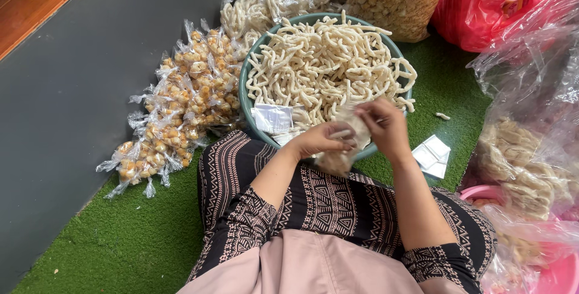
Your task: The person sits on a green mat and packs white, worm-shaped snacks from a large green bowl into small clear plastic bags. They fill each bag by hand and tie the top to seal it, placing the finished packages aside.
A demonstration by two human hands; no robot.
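Fingers of the left hand [318, 141] and right hand [384, 126] are both pinching a small clear plastic bag of pale cracker sticks [342, 149], left gripping its lower side, right closing on its top. Bag is hanging between the hands, just over the near rim of a round teal plastic basin [248, 71] heaped with pale curly cracker sticks [325, 65]. Small white paper slips [272, 117] are lying just left of the fingers, more white slips [432, 155] just right. Knotted clear packets of golden snacks [175, 110] are piling farther left on green artificial turf [108, 233].
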